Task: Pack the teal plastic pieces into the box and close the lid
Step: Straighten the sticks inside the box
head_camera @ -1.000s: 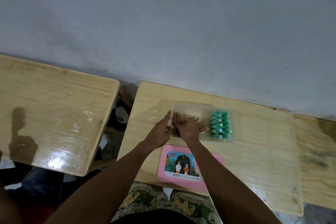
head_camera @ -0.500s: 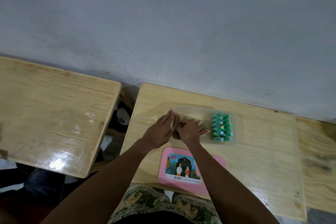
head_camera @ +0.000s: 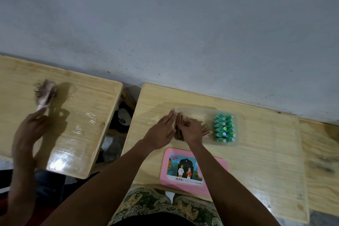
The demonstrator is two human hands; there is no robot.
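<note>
The teal plastic pieces (head_camera: 224, 127) already sit stacked at the clear box's (head_camera: 235, 143) right end, while the left hand (head_camera: 161, 131), fingers flat and together, braces brown sticks (head_camera: 178, 124) the right hand (head_camera: 190, 131) pinches, the pink lid (head_camera: 216, 174) lying unused near the tabletop's front edge.

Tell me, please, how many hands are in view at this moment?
3: the left hand and right hand work at the clear box; another person's hand is over the left table.

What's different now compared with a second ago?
A third hand holding a brush has come in over the left table. The left hand and right hand stay at the brown pieces in the clear box; teal pieces and pink lid unmoved.
</note>
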